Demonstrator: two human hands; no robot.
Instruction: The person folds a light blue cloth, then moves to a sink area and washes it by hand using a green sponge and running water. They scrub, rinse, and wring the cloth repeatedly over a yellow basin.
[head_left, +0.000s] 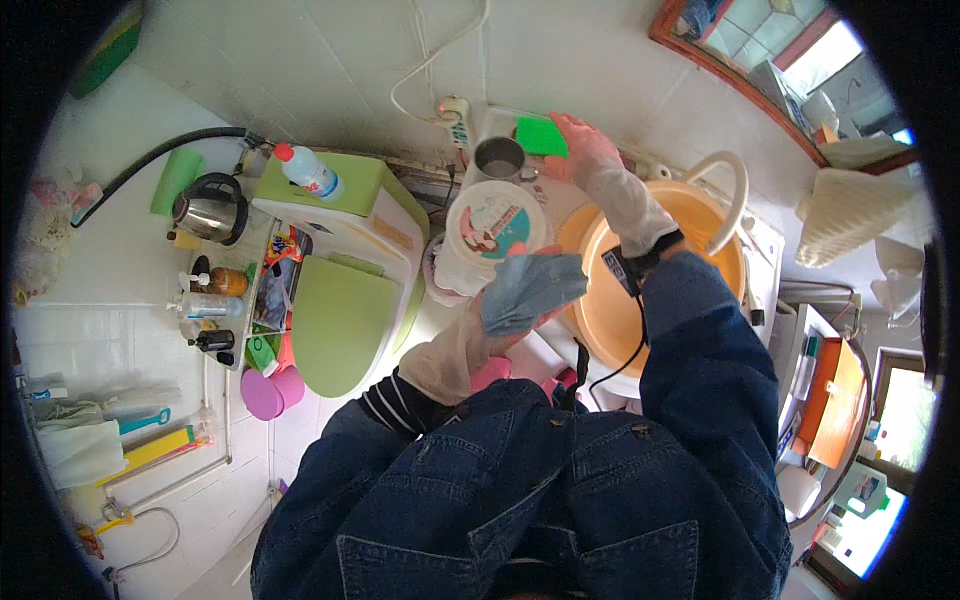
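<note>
My left hand holds a folded grey-blue cloth in front of a round white tub with a printed lid. My right hand reaches to the ledge at the wall. Its thumb and fingers are at the right edge of a bright green block, perhaps a sponge; whether they grip it is unclear. A dark grey mug stands just left of the block. Under my right forearm is an orange plastic basin, with a curved white faucet over its far side. Pale sleeves cover both wrists.
A green-lidded toilet stands to the left, with a red-capped bottle on its tank. Beyond it, a shelf holds a steel kettle and several pump bottles. A power strip hangs at the wall. A black cord hangs by my right wrist.
</note>
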